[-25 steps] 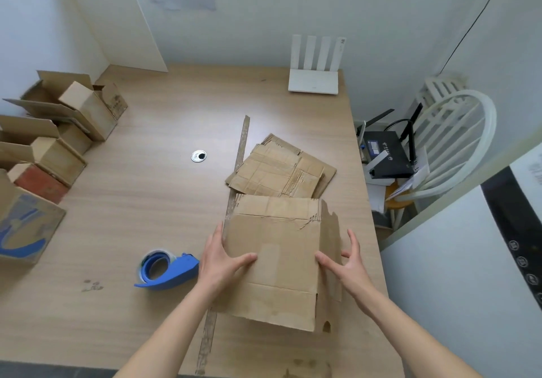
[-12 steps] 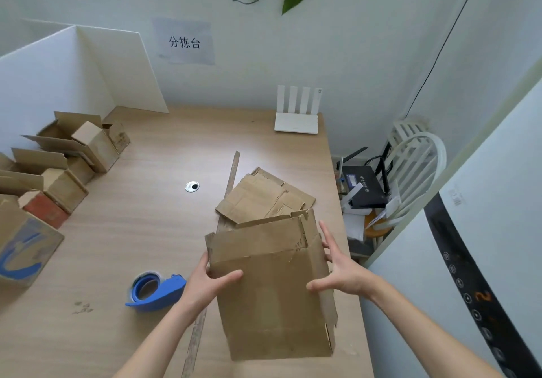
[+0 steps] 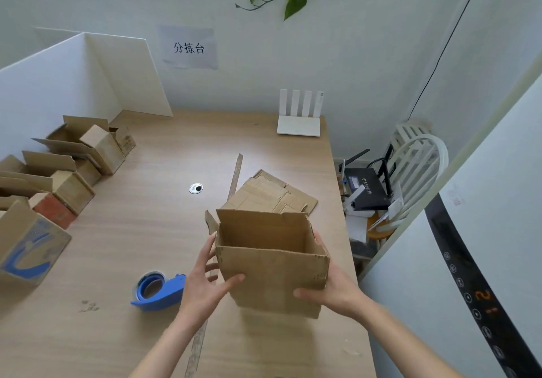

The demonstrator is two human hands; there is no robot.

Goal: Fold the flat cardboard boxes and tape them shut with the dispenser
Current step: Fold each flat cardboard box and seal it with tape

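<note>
I hold a brown cardboard box [image 3: 272, 272] above the table's near right part, opened into a square tube with its open end facing up. My left hand [image 3: 205, 283] grips its left wall, thumb on the front face. My right hand [image 3: 328, 286] grips the right wall, thumb on the front. Behind it lies a stack of flat cardboard boxes [image 3: 269, 195]. A blue tape dispenser [image 3: 158, 289] lies on the table, left of my left hand.
Several folded boxes [image 3: 73, 169] crowd the wooden table's [image 3: 146, 231] left edge. A long wooden strip [image 3: 234, 176] runs down the middle. A white router [image 3: 299, 116] stands at the back. A white chair [image 3: 410, 169] and black router sit off the right edge.
The box was lifted off the table and turned from flat to an open tube with its mouth upward. Both hands shifted to its side walls. My view tilted up.
</note>
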